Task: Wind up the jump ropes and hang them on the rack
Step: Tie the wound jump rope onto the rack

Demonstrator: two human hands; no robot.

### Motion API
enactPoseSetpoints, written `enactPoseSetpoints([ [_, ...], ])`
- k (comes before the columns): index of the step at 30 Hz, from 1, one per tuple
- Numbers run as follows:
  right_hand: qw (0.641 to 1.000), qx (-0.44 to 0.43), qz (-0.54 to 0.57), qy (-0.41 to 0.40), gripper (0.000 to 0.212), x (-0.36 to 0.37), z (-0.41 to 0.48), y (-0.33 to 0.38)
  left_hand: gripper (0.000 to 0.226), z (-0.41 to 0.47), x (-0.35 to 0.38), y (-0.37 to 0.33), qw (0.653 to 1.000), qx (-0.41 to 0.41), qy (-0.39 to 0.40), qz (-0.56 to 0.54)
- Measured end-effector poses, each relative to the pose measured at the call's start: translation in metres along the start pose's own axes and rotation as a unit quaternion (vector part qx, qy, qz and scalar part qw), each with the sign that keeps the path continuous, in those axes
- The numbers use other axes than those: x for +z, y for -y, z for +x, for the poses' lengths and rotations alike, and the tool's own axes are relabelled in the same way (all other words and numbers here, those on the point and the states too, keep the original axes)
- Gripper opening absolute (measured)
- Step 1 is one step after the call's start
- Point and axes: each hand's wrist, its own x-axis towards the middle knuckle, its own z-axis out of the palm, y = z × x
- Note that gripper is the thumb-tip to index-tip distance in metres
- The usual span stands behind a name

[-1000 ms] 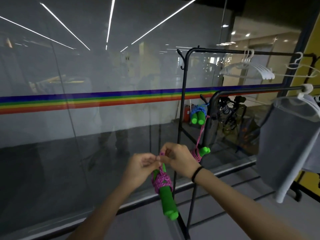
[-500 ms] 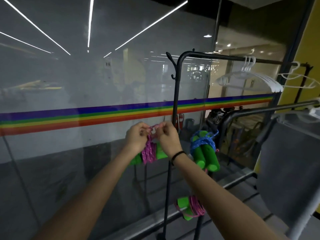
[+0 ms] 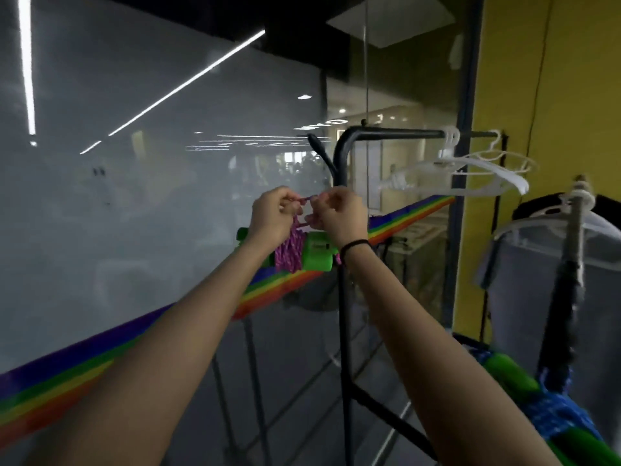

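Observation:
A wound jump rope (image 3: 291, 251) with green handles and pink cord hangs level between my hands, just left of the black rack's (image 3: 343, 230) upright post. My left hand (image 3: 271, 219) and my right hand (image 3: 339, 215) each pinch the pink cord loop above the bundle, close below the rack's side hook (image 3: 321, 153). A second jump rope (image 3: 544, 410), green-handled with blue cord, hangs at the lower right, partly behind my right forearm.
A frosted glass wall (image 3: 134, 163) with a rainbow stripe stands directly behind the rack. White hangers (image 3: 470, 166) hang on the top bar. A grey garment (image 3: 544, 280) on a hanger hangs at the right, beside a yellow wall (image 3: 554, 79).
Both hands have lifted the pink rope from waist height up towards the rack's side hook. The bundle turned from hanging down to lying level. My view has tilted upward and moved closer.

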Motion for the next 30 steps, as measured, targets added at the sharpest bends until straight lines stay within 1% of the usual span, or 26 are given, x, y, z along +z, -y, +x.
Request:
enactPoseSetpoints([
  [3, 0.998, -0.026, -0.035, -0.05, 0.009, -0.007, 0.028, -0.002, 0.017, 0.033, 0.023, -0.005, 0.999, 0.022, 0.014, -0.032],
  [5, 0.993, -0.038, -0.08, -0.078, 0.009, -0.01, 0.039, -0.004, 0.018, 0.046, 0.038, -0.006, 0.999, 0.023, 0.013, -0.039],
  [8, 0.974, -0.059, -0.192, -0.101, 0.014, -0.01, 0.04, -0.01, 0.021, 0.047, 0.059, 0.001, 0.998, 0.026, 0.021, -0.051],
  [11, 0.967, -0.069, -0.217, -0.109, 0.016, -0.01, 0.03, -0.023, 0.019, 0.037, 0.07, 0.012, 0.997, 0.027, 0.04, -0.052],
  [16, 0.975, -0.051, -0.204, -0.07, 0.01, -0.013, 0.005, -0.031, 0.019, 0.015, 0.059, 0.02, 0.994, -0.001, 0.061, -0.09],
  [18, 0.977, -0.057, -0.196, -0.068, 0.011, -0.014, -0.009, -0.031, 0.017, 0.0, 0.049, 0.019, 0.995, -0.01, 0.061, -0.077],
  [22, 0.982, -0.092, -0.156, -0.063, 0.012, -0.023, -0.051, -0.023, 0.014, -0.042, 0.028, 0.011, 0.999, -0.02, 0.03, -0.038],
  [25, 0.986, -0.11, -0.115, -0.052, 0.016, -0.035, -0.088, -0.009, 0.015, -0.079, 0.014, -0.004, 0.999, -0.047, -0.012, -0.015],
  [28, 0.991, -0.116, -0.061, 0.007, 0.018, -0.052, -0.131, 0.003, 0.015, -0.129, -0.001, -0.028, 0.995, -0.087, -0.043, -0.02],
  [30, 0.993, -0.101, -0.029, 0.056, 0.018, -0.071, -0.164, 0.009, 0.014, -0.17, -0.01, -0.044, 0.992, -0.108, -0.064, -0.021],
])
